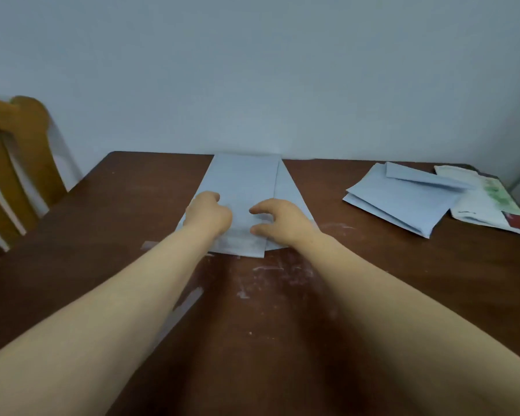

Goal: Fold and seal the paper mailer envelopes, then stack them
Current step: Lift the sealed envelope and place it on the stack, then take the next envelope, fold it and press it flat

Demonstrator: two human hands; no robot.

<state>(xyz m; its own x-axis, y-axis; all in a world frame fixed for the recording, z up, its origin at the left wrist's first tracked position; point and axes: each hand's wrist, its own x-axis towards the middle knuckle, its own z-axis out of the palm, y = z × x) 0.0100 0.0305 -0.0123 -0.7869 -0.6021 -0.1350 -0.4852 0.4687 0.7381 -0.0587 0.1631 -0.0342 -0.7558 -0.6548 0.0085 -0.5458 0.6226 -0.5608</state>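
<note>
Wooden chair off the left edge of the scuffed dark-brown table. Pale blue paper mailer, long and flat with a lengthwise fold, lies at far-edge centre. Left hand fisted, knuckles on it; right hand half-spread, bent fingertips pressing it. Folded mailer stack and printed papers at the far right corner. Plain grey wall.

A long, pale blue-grey mailer envelope lies flat at the centre of the frame, its length running away towards the far edge of the bench. Its left panel is folded over, leaving a narrow strip bare along the right. At the right of the frame, a loose stack of folded envelopes lies flat, with the topmost envelope skewed.
</note>
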